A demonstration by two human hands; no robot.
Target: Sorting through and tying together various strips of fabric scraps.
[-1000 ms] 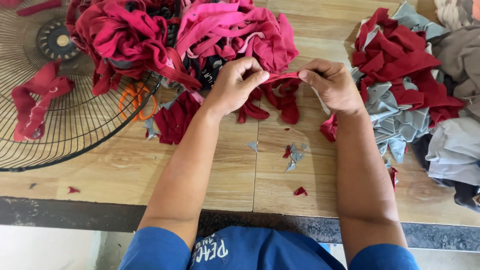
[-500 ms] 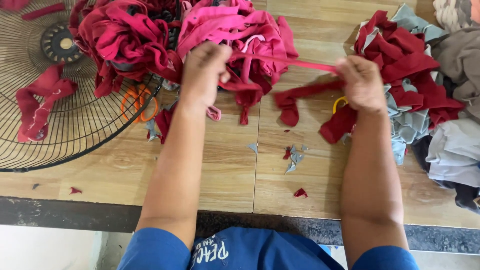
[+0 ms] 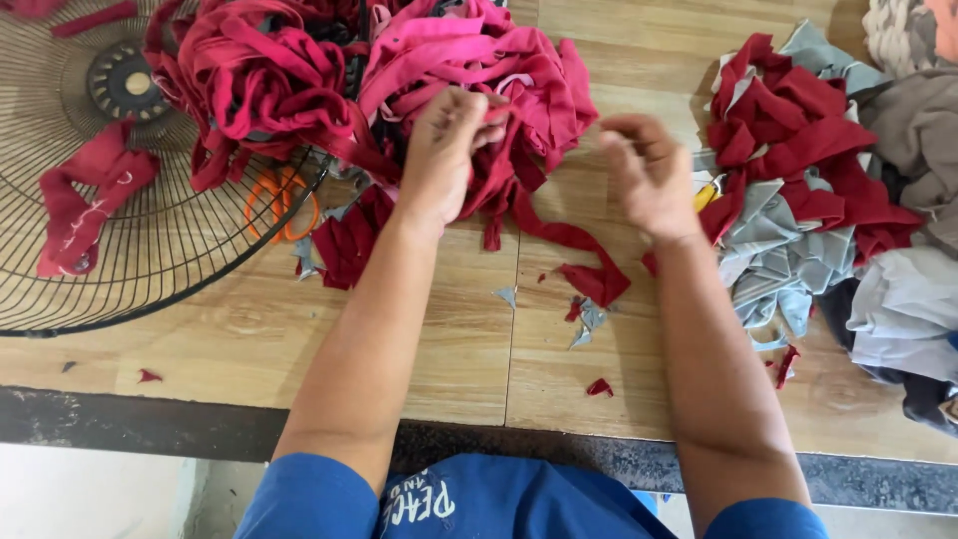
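Fingers of left hand (image 3: 444,150) pinch pink cloth strips (image 3: 479,60); right hand (image 3: 649,175) loose.

Daylit wood-grain plank floor (image 3: 230,339) with a dark stone edge (image 3: 130,424)

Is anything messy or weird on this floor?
Yes. Small fabric scraps lie scattered on the wooden floor, and orange-handled scissors sit half hidden under a wire fan guard draped with red cloth strips.
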